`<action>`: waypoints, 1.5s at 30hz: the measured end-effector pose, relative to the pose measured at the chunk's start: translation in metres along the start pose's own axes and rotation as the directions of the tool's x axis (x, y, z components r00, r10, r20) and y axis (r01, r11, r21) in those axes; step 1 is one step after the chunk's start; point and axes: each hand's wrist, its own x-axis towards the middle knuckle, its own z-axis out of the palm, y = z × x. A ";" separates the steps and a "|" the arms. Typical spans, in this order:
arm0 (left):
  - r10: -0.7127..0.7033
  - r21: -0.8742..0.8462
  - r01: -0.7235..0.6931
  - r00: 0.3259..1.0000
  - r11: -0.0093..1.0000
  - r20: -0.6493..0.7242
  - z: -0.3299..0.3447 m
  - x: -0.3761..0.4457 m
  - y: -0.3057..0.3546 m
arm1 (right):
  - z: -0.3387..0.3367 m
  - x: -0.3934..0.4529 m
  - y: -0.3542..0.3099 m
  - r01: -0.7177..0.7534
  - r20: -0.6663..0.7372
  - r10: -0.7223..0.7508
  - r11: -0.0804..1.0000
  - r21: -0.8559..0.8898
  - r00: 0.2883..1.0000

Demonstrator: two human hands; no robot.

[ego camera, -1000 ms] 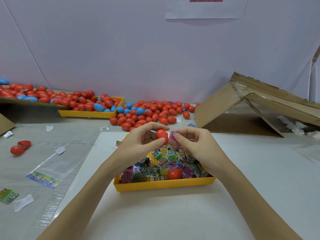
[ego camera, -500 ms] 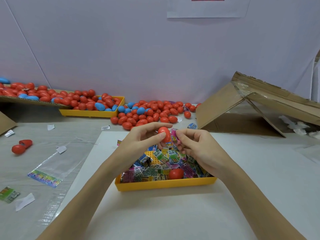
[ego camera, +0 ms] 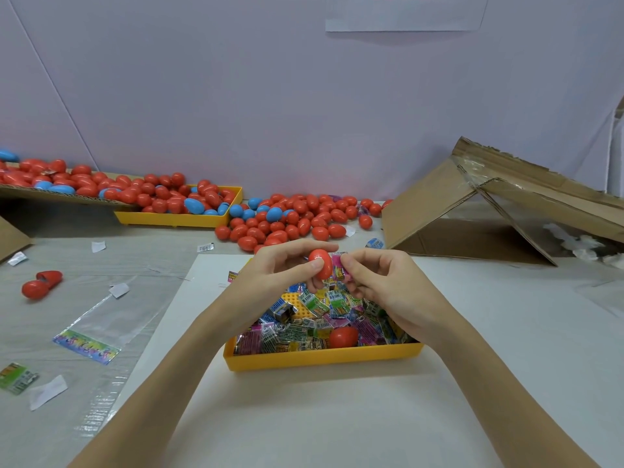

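Head view: above the tray [ego camera: 324, 358], my left hand [ego camera: 277, 275] grips a red egg [ego camera: 320, 264]; my right hand [ego camera: 381, 282] pinches a pink packet [ego camera: 338, 270].

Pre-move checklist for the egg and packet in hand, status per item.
1. Grip on shell: left hand holds the red egg between thumb and fingers: ok.
2. Grip on insert: right hand pinches the pink packet: ok.
3. Alignment: the pink packet sits right against the red egg's side: ok.
4. Opening of the red egg faces the pink packet: cannot tell, hidden from this view.
5. Pink packet is small enough to fit: cannot tell.
6. Drop cover: yellow tray lies under both hands: ok.
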 end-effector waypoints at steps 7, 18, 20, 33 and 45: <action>-0.003 0.009 0.003 1.000 1.000 0.005 0.001 0.000 0.001 | -0.001 -0.001 -0.001 -0.004 -0.020 0.003 0.999 -0.053 1.000; -0.003 0.008 0.002 1.000 1.000 0.012 0.002 -0.001 0.001 | 0.000 -0.003 -0.006 -0.032 0.028 0.033 0.998 -0.062 0.999; 0.001 0.024 -0.001 1.000 1.000 -0.001 0.002 -0.001 0.000 | -0.001 -0.004 -0.006 -0.039 0.020 0.040 0.998 -0.053 0.999; -0.005 0.092 0.016 0.993 0.996 -0.119 0.003 0.002 -0.004 | 0.006 -0.003 -0.008 -0.043 -0.011 0.044 0.995 0.094 0.999; 0.056 0.224 -0.020 0.986 0.974 -0.157 0.001 0.003 -0.010 | 0.007 -0.002 -0.007 -0.040 -0.076 0.045 0.997 0.073 0.996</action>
